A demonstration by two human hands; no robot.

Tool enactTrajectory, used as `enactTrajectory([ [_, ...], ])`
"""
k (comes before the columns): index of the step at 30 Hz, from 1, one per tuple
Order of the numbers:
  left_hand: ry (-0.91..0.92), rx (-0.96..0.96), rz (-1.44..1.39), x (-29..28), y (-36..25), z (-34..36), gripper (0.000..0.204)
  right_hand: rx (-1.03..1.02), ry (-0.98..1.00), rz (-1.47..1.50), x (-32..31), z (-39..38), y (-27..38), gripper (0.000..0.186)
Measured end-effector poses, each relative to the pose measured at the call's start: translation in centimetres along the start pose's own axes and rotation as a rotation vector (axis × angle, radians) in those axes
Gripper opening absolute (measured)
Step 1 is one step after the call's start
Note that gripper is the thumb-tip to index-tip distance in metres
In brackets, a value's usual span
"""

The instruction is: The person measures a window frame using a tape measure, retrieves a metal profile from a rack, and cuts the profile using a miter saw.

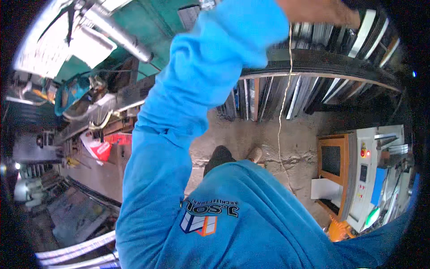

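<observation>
Soft, matt blue cloth makes up the sweatshirt (273, 210), its left sleeve (156, 103) wrinkled into loose folds, while the emblem (199, 223) on it looks flat and smooth. The floor (219, 132) looks like rough, matt concrete with a cracked surface. At the far right, the long strips (293, 96) are partly dark and dull, partly pale and smooth; metal or plastic cannot be told. To the right, a wood-look frame (345, 161) with a smooth grain-brown finish adjoins a smooth white panel (365, 172). At the far left, a metallic cylinder (118, 33) shines with a polished gloss.
</observation>
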State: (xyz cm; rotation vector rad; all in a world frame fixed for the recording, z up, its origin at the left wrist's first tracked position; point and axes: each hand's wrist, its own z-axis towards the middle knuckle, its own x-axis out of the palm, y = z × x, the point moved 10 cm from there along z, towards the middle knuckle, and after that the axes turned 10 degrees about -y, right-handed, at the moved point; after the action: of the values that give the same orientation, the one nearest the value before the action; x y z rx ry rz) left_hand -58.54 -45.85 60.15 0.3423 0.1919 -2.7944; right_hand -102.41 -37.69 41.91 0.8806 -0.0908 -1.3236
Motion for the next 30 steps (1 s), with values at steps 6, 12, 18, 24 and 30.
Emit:
enactTrajectory([
  [6, -0.127, -0.206, 0.059, -6.8, -6.4, -13.9, 0.077, -0.19, 0.036, 0.248, -2.1, -3.5, 15.8, 0.034],
  [12, 0.156, -1.014, 0.269, -12.8, -3.8, -41.9, 0.067, -0.352, 0.256, 0.64, 0.7, -13.4, 35.8, 0.032],
  [18, 0.539, -1.387, 0.293, -27.1, -6.3, -70.8, 0.054, -0.226, 0.583, 0.984, 17.2, -36.0, 47.8, 0.044],
  [24, 0.482, -1.796, 0.511, -40.7, -24.2, -82.6, 0.055, -0.166, 0.893, 0.867, 24.5, -54.8, 45.7, 0.038],
  [30, 0.295, -2.143, 0.523, -44.6, -40.4, -87.4, 0.057, 0.047, 0.952, 0.982, 30.5, -61.0, 46.9, 0.038],
])
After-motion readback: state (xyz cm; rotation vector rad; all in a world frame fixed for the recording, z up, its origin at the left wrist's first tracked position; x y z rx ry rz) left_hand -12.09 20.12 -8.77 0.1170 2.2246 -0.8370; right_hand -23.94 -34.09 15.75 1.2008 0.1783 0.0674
